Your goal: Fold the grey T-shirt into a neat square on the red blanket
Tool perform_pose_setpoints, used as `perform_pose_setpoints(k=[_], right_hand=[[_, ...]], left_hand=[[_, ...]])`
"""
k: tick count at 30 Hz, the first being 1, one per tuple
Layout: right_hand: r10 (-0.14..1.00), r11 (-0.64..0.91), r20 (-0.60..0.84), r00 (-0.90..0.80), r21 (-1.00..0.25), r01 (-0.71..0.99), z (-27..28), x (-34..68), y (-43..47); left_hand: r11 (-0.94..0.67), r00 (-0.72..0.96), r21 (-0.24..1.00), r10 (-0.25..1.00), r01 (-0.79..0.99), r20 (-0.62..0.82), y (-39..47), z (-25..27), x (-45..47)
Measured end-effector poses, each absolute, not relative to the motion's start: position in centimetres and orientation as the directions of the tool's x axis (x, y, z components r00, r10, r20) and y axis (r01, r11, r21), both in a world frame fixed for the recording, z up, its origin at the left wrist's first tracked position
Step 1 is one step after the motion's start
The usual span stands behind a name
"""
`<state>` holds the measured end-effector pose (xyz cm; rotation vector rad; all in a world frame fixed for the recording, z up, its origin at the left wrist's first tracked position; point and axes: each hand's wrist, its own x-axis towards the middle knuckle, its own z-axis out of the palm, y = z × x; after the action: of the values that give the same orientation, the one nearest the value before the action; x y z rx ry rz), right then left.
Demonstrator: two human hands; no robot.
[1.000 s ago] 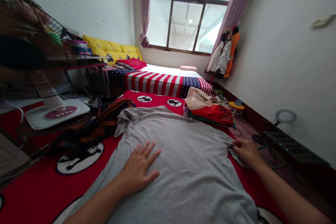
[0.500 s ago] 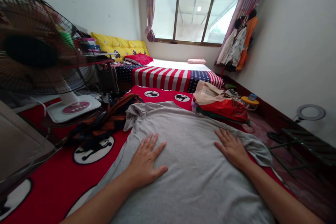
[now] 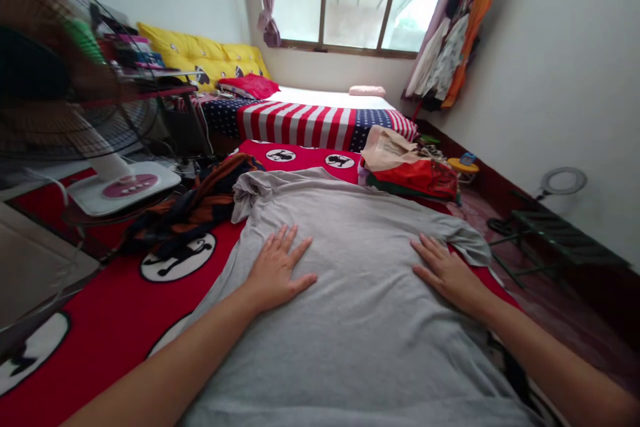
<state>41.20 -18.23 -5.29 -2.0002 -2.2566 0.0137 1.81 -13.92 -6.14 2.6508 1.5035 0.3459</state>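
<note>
A grey shirt (image 3: 350,280) lies spread flat on a red bedspread (image 3: 100,327). On the shirt the left hand (image 3: 277,273) and the right hand (image 3: 445,273) press palm-down, fingers (image 3: 287,240) spread wide, holding nothing. Left of the shirt lies a dark heap of clothes (image 3: 195,210), with a fan (image 3: 65,100) beyond. Beyond the shirt's right shoulder sits a folded red pile (image 3: 415,177).

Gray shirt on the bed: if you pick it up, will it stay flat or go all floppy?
Probably floppy: the gray shirt already bunches into soft folds at its sleeves. It likely feels light, lying thin under the left hand and right hand.
</note>
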Motion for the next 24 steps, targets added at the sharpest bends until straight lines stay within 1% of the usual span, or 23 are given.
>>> perform_pose_setpoints(k=[2, 4, 6, 9, 12, 15, 17, 20, 22, 24], right_hand=[[0.987, 0.155, 0.075, -0.143, -0.202, 0.967, -3.6, 41.0, -20.4], [0.985, 0.17, 0.026, -0.171, -0.331, 0.928, -1.6, 40.5, -23.3], [0.987, 0.11, -0.061, -0.149, -0.421, 0.9, -0.1, 39.9, -26.7], [0.976, -0.004, -0.193, -0.096, -0.461, 0.887, 0.6, 39.8, -31.4], [0.971, -0.104, -0.239, -0.015, -0.477, 0.873, -0.2, 40.4, -34.8], [0.969, -0.214, -0.217, 0.119, -0.496, 0.841, -1.3, 41.0, -36.9], [0.966, -0.247, -0.203, 0.162, -0.521, 0.817, -1.5, 41.2, -37.9], [0.98, -0.193, -0.157, 0.125, -0.558, 0.807, -0.7, 41.7, -39.2], [0.992, -0.126, -0.074, 0.102, -0.577, 0.807, -0.2, 42.0, -40.0], [0.992, -0.09, 0.021, 0.123, -0.561, 0.823, -0.5, 42.3, -41.2]], left_hand=[[-0.524, 0.499, 0.158, 0.849, 0.837, 0.173, -13.8, -6.3, 1.8], [-0.532, 0.505, 0.141, 0.842, 0.835, 0.188, -13.7, -6.5, 1.8], [-0.536, 0.508, 0.131, 0.838, 0.834, 0.196, -13.7, -6.7, 1.8], [-0.535, 0.506, 0.12, 0.838, 0.837, 0.205, -13.6, -6.8, 1.9], [-0.531, 0.504, 0.1, 0.838, 0.841, 0.207, -13.5, -6.9, 1.9], [-0.53, 0.505, 0.085, 0.838, 0.844, 0.206, -13.5, -6.9, 2.0], [-0.53, 0.505, 0.083, 0.837, 0.844, 0.209, -13.5, -6.8, 2.0], [-0.528, 0.503, 0.08, 0.838, 0.846, 0.211, -13.5, -6.9, 1.9], [-0.528, 0.505, 0.076, 0.838, 0.846, 0.207, -13.5, -6.9, 1.9], [-0.53, 0.507, 0.076, 0.838, 0.845, 0.203, -13.4, -6.9, 1.9]])
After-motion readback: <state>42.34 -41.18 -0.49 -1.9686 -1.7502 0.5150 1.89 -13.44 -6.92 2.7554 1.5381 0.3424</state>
